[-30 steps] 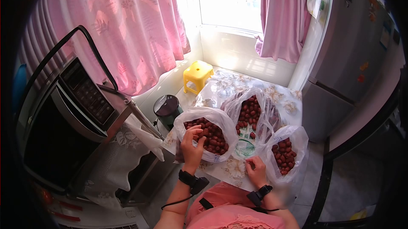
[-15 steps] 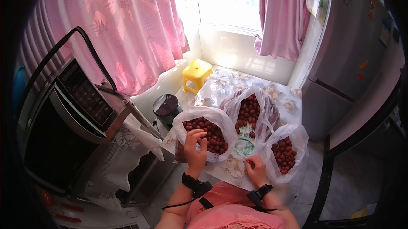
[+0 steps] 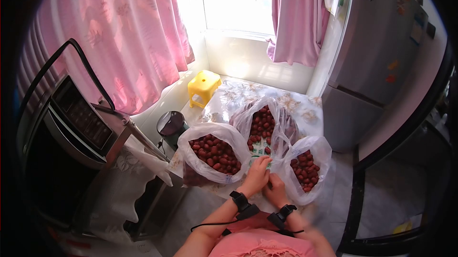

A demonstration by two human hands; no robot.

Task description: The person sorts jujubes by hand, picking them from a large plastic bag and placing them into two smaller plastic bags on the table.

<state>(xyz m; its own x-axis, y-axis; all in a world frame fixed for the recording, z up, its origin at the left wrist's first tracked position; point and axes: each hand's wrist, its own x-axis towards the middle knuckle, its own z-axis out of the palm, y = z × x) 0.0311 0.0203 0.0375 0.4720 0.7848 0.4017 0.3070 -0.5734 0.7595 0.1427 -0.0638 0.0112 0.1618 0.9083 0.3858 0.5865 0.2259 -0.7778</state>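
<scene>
Three clear plastic bags of dark red dates stand on the table. The left bag (image 3: pixel 182 138) gapes wide, with many dates (image 3: pixel 214 156) inside. Behind it, the middle bag (image 3: pixel 241 119) lies open toward me, showing green print. A smaller heap fills the right bag (image 3: pixel 326 157). My left hand (image 3: pixel 256 175) is at the front of the middle bag, fingertips drawn together. Just right of it and lower, my right hand (image 3: pixel 275 190) has its fingers curled closed, close to the left fingertips. Whatever either hand holds is too small or hidden to make out.
A floral cloth covers the table (image 3: pixel 307 114). A yellow stool (image 3: pixel 204 85) and a dark lidded bin (image 3: pixel 171 126) stand to its left. The microwave (image 3: pixel 78 118) is at far left, the grey refrigerator (image 3: pixel 367 66) at right. Pink curtains (image 3: pixel 119 33) flank the window.
My left hand has left the left bag and moved right to the middle bag's front. My right hand has shifted slightly left, so both now meet. The view has turned a little.
</scene>
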